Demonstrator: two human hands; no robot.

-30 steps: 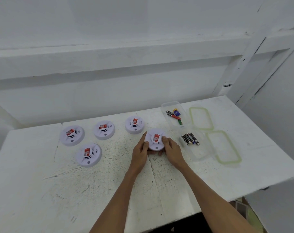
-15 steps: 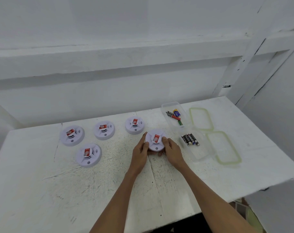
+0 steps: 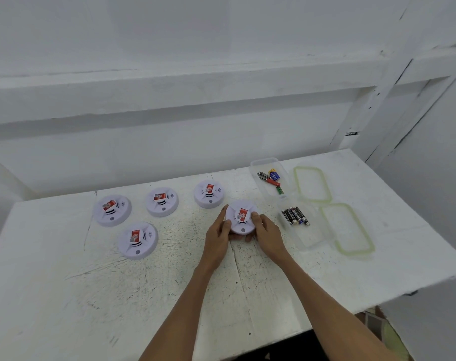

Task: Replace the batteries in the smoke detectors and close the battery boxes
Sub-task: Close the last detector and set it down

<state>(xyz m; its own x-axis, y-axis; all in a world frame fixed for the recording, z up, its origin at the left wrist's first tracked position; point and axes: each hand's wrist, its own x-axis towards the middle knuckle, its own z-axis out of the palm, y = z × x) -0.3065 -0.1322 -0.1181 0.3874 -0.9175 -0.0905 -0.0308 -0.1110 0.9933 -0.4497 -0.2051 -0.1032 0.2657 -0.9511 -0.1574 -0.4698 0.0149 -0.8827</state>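
Note:
Several round white smoke detectors with red labels lie on a white table [image 3: 65,295]. My left hand [image 3: 217,239] and my right hand [image 3: 267,234] hold one smoke detector [image 3: 242,217] from both sides, at the table's middle; it sits face up, slightly raised at the front. Other detectors lie at the far middle [image 3: 209,193], at the far left [image 3: 162,201] [image 3: 112,210] and nearer on the left [image 3: 138,240]. A clear box with black batteries [image 3: 296,216] stands right of my right hand. Behind it a second clear box holds mixed batteries [image 3: 269,178].
Two clear lids with green rims lie right of the boxes, one at the far side [image 3: 312,184] and one nearer [image 3: 348,229]. A white wall and beams rise behind the table. The table's right and front edges drop off to the floor.
Both hands have stayed on the same detector; it has barely moved, only lifted a touch toward me.

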